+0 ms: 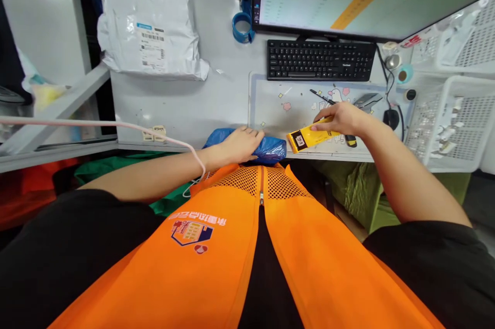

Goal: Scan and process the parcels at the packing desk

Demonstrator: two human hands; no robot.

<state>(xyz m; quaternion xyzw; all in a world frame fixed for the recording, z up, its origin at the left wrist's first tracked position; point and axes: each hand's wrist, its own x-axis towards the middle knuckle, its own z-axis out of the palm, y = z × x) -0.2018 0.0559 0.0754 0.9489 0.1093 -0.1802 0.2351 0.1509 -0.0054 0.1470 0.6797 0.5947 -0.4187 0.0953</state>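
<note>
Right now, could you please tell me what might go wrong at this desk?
1. The blue bag under the left hand overhangs the desk edge and could slide off.
2. The pink cable crosses the left forearm and might snag.
3. The yellow pack in the right hand could knock the pen.

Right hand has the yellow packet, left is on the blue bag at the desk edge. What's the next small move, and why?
Probably bring the yellow packet left toward the blue bag. The right hand already holds the packet just beside the bag, and the left hand lies flat on the bag, pinning it at the desk edge. I cannot tell whether the bag's mouth is open.
</note>
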